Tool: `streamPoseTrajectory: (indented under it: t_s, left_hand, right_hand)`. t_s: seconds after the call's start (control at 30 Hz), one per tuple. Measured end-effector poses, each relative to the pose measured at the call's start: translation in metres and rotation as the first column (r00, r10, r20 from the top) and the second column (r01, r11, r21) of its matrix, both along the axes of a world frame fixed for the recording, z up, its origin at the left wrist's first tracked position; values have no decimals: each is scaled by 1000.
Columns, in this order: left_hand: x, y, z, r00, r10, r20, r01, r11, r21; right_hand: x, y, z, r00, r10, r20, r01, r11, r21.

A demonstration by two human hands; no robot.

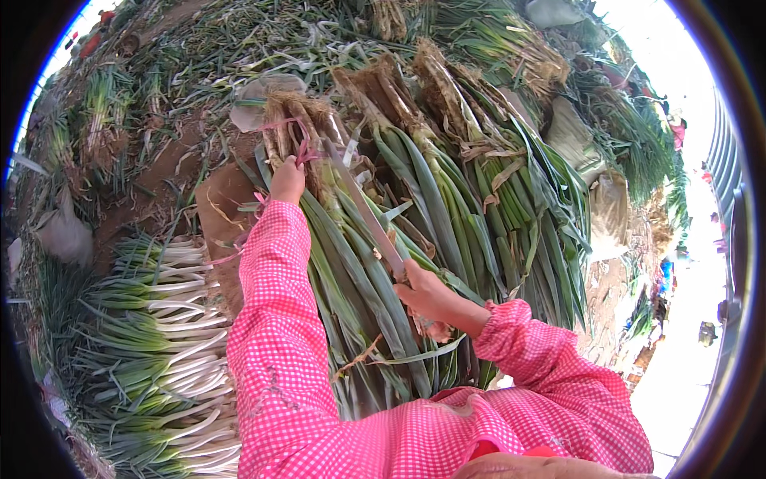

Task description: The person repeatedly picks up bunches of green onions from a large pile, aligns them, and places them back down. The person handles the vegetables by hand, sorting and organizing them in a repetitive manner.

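Observation:
My left hand (288,183) is closed on a pink string (303,148) tied around the root end of a bundle of long green onions (331,239). In my right hand (431,292) is a knife (363,203) with a long, narrow blade. The blade slants up and left across the bundle, its tip close to the string. Whether its edge touches the string or onions I cannot tell. More unpeeled onions (447,191) with brown, dry roots lie just right of the blade.
Cleaned onions (187,335) with white stalks lie in a long row at left, leaves pointing left. A brown mat (223,209) lies between them and the bundle. Loose leaves (263,48) cover the ground beyond. Crumpled sacking (609,209) sits at right.

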State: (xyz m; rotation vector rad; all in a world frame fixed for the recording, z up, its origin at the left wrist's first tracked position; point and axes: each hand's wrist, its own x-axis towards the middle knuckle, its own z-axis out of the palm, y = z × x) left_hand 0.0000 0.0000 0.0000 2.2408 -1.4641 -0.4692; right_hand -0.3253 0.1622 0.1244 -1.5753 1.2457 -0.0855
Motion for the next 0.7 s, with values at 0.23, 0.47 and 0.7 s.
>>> streamPoseTrajectory:
  t_s: [0.23, 0.47, 0.7]
  left_hand:
    - [12, 66, -18, 991, -24, -129, 14, 997, -75]
    - [-20, 367, 5, 86, 352, -932, -653, 727, 215]
    - [-100, 545, 175, 77, 104, -992, -878, 479, -18]
  right_hand:
    - [44, -7, -19, 989, -147, 24, 144, 986, 85]
    - [-38, 56, -33, 968, -207, 143, 189, 973, 129]
    - [-108, 127, 10, 947, -237, 217, 218, 970, 110]
